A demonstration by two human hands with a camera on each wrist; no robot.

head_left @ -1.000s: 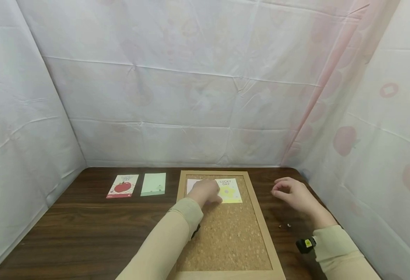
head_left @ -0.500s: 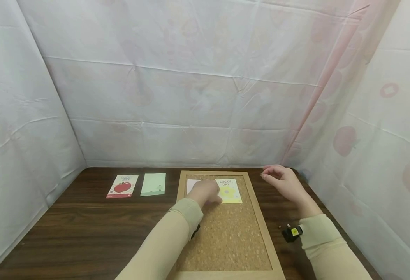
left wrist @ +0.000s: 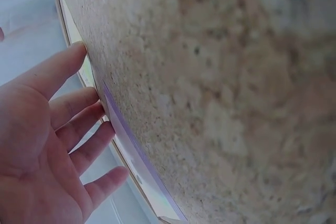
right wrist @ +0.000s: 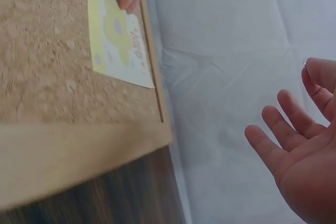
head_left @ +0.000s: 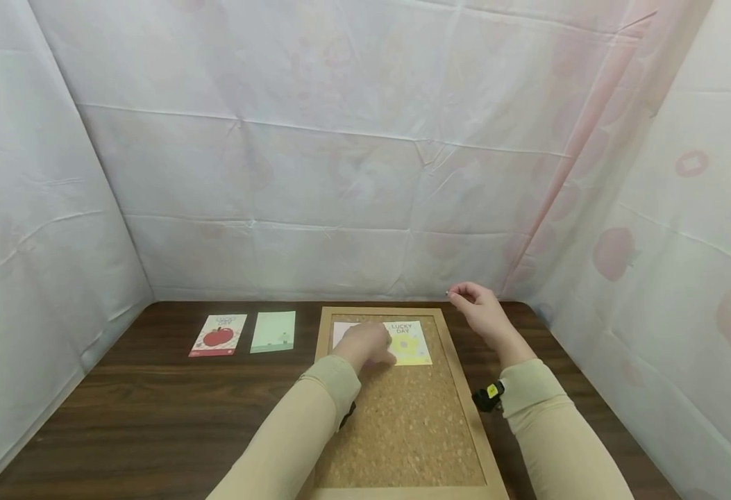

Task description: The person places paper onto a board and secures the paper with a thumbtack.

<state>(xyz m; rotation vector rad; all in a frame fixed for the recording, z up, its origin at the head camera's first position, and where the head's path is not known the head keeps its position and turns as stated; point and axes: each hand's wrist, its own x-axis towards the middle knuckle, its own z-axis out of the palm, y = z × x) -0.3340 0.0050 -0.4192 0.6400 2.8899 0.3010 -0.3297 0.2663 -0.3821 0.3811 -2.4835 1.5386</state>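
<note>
A wood-framed cork board lies on the table with two cards side by side near its far edge. My left hand rests across both, its fingertips pressing on the yellow flower card and the purple-edged card. In the left wrist view those fingers look loosely spread, and the purple edge runs beneath them. Beyond the board's far right corner, my right hand is raised, thumb and forefinger pinching a tiny push pin. Only its shiny tip shows; the other fingers are relaxed.
Left of the board, a red apple card and a pale green card lie on the dark wooden table. A white patterned curtain hangs behind the table and along both sides.
My right hand has risen and travelled left, from the table's right side toward the board's far right corner, still pinching the push pin. The left hand and the cards stay put.
</note>
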